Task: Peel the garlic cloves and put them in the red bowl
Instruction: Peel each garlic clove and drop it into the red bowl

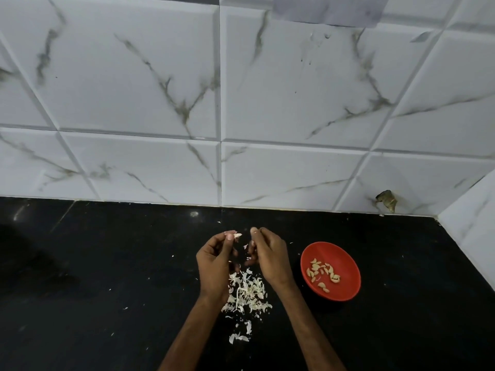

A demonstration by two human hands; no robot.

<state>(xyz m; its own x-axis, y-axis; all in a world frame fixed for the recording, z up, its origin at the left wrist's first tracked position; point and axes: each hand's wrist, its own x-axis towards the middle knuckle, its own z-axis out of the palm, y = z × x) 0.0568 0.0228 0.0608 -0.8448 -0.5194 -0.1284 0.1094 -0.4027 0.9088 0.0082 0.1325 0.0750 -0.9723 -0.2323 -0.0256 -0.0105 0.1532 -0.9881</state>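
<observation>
Centrally, left hand [214, 261] grip pinches small pale garlic clove [237, 235]; right hand [270, 255] grip curled, contents unclear, near round red plastic bowl [347, 254].

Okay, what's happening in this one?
A person is peeling garlic over a black counter. The left hand pinches a pale garlic piece at its fingertips; the right hand is curled beside it, contents unclear. Peeled cloves lie in the red bowl to the right, and loose skins are piled under the hands.
</observation>
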